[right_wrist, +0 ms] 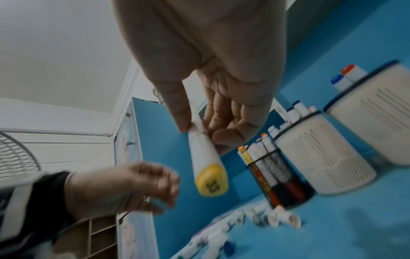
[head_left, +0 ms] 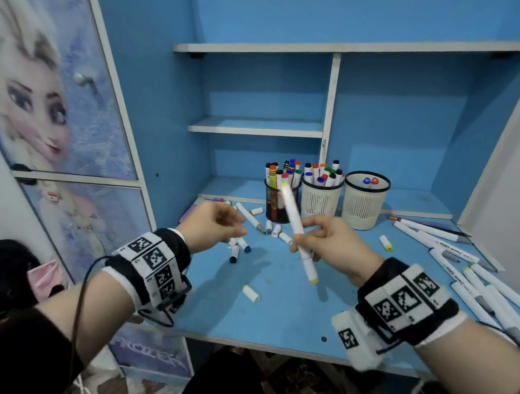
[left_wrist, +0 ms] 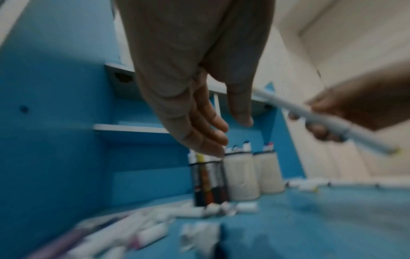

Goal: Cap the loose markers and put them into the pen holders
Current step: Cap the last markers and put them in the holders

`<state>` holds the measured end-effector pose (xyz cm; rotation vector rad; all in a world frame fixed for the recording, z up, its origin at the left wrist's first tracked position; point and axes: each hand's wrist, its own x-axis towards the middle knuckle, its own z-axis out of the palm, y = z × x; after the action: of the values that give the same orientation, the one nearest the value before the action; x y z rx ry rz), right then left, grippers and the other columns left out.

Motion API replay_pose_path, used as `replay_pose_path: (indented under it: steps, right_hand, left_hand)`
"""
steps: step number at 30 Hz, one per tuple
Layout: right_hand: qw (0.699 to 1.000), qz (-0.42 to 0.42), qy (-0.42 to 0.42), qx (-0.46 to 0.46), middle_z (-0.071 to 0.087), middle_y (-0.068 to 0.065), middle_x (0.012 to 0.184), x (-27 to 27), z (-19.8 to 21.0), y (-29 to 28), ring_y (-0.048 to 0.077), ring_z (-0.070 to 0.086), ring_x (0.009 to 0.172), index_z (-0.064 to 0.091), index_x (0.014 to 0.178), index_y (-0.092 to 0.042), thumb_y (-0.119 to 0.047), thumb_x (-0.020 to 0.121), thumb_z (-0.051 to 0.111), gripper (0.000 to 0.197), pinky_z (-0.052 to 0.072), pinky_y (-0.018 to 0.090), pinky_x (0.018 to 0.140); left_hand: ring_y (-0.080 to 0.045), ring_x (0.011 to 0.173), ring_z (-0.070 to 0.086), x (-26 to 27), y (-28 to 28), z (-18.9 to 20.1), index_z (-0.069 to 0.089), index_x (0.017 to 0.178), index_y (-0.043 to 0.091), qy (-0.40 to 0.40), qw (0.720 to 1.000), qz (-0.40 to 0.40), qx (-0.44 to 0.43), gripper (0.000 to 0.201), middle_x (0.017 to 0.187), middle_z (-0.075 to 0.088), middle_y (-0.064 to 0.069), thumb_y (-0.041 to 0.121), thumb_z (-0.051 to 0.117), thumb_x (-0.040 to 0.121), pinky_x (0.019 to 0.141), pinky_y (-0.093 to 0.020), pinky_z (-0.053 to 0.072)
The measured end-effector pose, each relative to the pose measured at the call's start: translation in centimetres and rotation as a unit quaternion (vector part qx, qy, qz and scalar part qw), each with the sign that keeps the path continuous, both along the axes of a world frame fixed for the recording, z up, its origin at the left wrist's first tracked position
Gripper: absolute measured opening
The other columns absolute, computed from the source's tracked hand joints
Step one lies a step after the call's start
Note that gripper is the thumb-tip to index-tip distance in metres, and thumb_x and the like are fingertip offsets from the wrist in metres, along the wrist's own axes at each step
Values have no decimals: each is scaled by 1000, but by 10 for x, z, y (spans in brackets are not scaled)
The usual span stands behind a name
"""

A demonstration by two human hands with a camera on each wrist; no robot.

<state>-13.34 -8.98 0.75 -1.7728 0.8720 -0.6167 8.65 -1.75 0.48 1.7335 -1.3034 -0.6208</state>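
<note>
My right hand (head_left: 304, 237) pinches a white marker (head_left: 293, 219) near its middle and holds it tilted above the blue desk (head_left: 288, 314). The marker has a yellow cap at each end, and one yellow end (right_wrist: 211, 182) faces the right wrist camera. My left hand (head_left: 236, 226) hovers just left of it with its fingers loosely bent and nothing in them; in the left wrist view the left hand (left_wrist: 233, 129) is relaxed and empty. Behind stand a black mesh holder (head_left: 275, 206) and a white holder (head_left: 320, 201), both full of markers, and a second white holder (head_left: 364, 203) with two markers.
Loose caps (head_left: 251, 293) and short pieces lie on the desk near the holders and under my left hand. Several long white markers (head_left: 473, 281) lie at the right edge. Shelves rise behind the holders, and a cupboard door stands at the left.
</note>
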Motion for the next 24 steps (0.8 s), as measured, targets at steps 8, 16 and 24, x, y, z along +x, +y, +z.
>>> replay_pose_path:
  steps: [8,16,24]
  right_hand:
    - [978,-136,16,-160,65,16,93,-6,32,-78,32,65,84,42,111,-14,-6,82,66,38,55,49,78]
    - [921,-241,-18,-306,64,28,88,-16,59,-132,41,64,78,-6,145,-38,5,80,57,100,55,52,67]
    - [891,-264,-18,-368,54,23,74,-17,48,-168,36,55,63,25,139,-22,3,88,46,60,49,44,60]
  left_hand:
    - [-25,80,65,80,-5,-31,72,87,6,-228,939,125,222,14,86,68,-9,16,74,77,72,-27,54]
    - [-27,90,68,85,-16,-44,67,98,5,-199,923,150,292,41,96,70,-13,27,82,68,77,-35,58]
    - [-24,59,60,78,-6,-23,60,97,5,-99,947,190,239,24,76,61,-11,10,69,76,48,-26,52]
